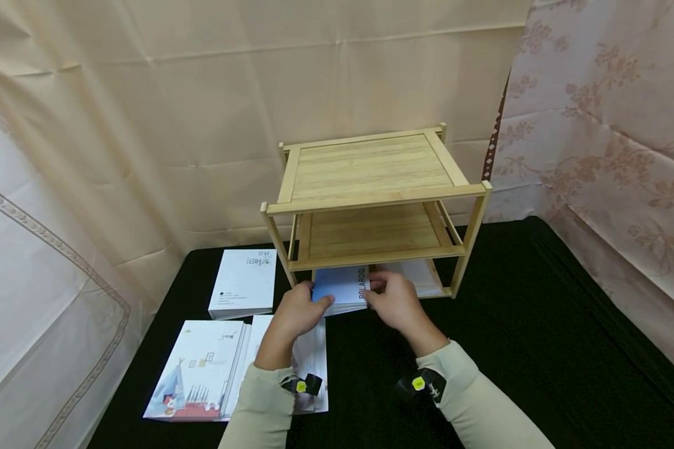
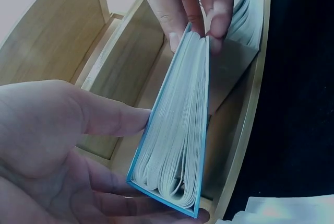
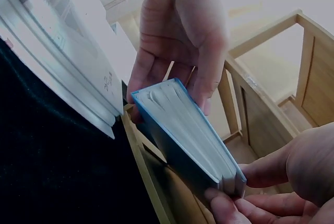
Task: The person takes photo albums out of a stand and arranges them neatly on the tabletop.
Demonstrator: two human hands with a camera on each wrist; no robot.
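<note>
A thick blue album-like book [image 1: 337,285] with "POLAROID" on its cover is at the front of the wooden rack's bottom level, partly under the middle shelf [image 1: 371,236]. My left hand [image 1: 299,312] grips its left end, thumb on the cover and fingers beneath. At the opposite end my right hand [image 1: 397,302] pinches it between thumb and fingers. Both wrist views show the page edges of the book [image 2: 172,130] between its two covers. To the right of it, a white book [image 1: 418,274] lies on the bottom shelf, partly hidden by the rack.
The wooden rack [image 1: 365,165] has slim posts and a front rail on each level. Left of it lies a white book [image 1: 244,280]. Nearer, an illustrated book [image 1: 196,374] lies beside more white books [image 1: 314,374], partly behind my left arm. Black cloth [image 1: 539,349] covers the table.
</note>
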